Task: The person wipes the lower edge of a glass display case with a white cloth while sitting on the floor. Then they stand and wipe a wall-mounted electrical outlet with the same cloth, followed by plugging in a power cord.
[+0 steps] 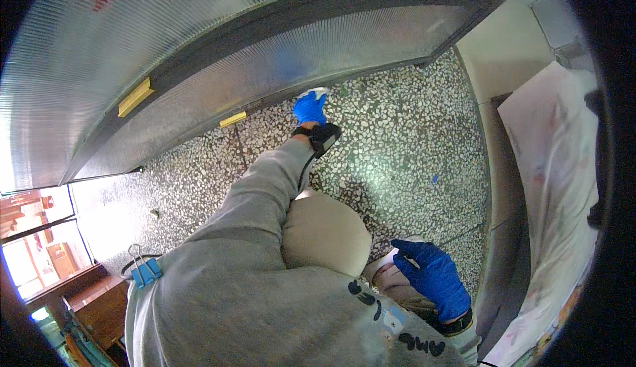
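My left hand (pixel 310 107), in a blue glove, reaches forward to the bottom edge of a ribbed translucent panel (pixel 348 44) in a grey frame. Its fingers are bunched on a small white cloth (pixel 320 91) against that edge; most of the cloth is hidden. A black strap device (pixel 325 139) is around this wrist. My right hand (pixel 432 277), also blue-gloved, hovers by my right leg, fingers bent and thumb apart. I see nothing held in it. Something white (pixel 413 239) shows just past its fingertips, perhaps a shoe.
Below me is a speckled terrazzo floor (pixel 407 133). One yellow strip (pixel 136 97) is on the panel's frame, another (pixel 233 119) at its lower edge. A stained white sheet (pixel 556 168) hangs at right. Wooden furniture (pixel 94 302) stands lower left. A blue scrap (pixel 435 178) lies on the floor.
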`<action>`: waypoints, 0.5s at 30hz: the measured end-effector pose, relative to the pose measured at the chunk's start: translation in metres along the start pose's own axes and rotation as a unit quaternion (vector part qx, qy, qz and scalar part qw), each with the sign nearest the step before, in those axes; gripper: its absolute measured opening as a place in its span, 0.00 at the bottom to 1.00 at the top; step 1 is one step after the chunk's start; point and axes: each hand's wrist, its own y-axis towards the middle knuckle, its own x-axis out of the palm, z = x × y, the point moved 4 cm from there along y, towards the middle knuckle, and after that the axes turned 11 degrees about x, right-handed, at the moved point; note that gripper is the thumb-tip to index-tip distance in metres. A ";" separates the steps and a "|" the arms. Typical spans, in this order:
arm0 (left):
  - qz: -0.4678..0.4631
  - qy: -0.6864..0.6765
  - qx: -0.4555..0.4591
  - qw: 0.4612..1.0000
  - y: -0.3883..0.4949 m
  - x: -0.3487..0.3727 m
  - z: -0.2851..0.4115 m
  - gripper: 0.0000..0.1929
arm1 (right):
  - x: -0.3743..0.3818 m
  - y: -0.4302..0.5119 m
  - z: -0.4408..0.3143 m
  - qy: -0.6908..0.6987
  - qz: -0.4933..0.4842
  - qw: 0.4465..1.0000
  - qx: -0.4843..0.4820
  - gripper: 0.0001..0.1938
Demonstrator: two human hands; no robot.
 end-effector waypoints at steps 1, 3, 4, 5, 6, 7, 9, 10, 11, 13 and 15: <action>0.044 -0.033 0.006 0.998 0.011 0.000 0.009 0.22 | 0.000 0.000 0.001 0.007 0.008 1.000 -0.013 0.15; 0.090 -0.036 0.088 0.991 0.025 0.003 0.032 0.22 | 0.000 0.002 0.001 -0.005 0.018 0.999 -0.039 0.15; 0.125 -0.016 0.089 0.988 0.030 0.002 0.039 0.21 | 0.000 0.003 0.001 0.009 0.017 0.999 -0.036 0.15; 0.138 -0.015 0.112 0.984 0.029 0.000 0.041 0.19 | 0.000 0.005 0.001 0.022 0.017 0.999 -0.036 0.15; 0.131 0.022 0.150 0.980 0.027 -0.002 0.045 0.17 | -0.001 0.006 0.000 0.036 0.017 0.998 -0.038 0.15; 0.164 -0.013 0.159 0.973 0.021 -0.007 0.043 0.17 | -0.002 0.008 -0.001 0.028 0.013 0.999 -0.032 0.15; 0.285 -0.195 0.162 0.925 0.004 -0.023 0.027 0.16 | -0.002 0.010 -0.002 0.009 -0.002 1.000 -0.017 0.15; 0.202 -0.138 0.059 0.968 0.003 -0.024 0.009 0.16 | -0.003 0.009 -0.004 0.008 0.003 1.000 -0.026 0.15; 0.264 -0.040 0.014 0.964 -0.013 -0.029 0.003 0.17 | -0.004 0.009 -0.006 0.002 0.003 1.000 -0.028 0.15; 0.207 0.008 0.022 0.978 -0.018 -0.030 -0.008 0.20 | -0.005 0.007 -0.007 0.002 0.006 1.000 -0.028 0.14; 0.177 -0.004 -0.050 0.983 -0.017 -0.025 -0.014 0.23 | -0.005 0.005 -0.006 0.008 0.002 1.000 -0.016 0.14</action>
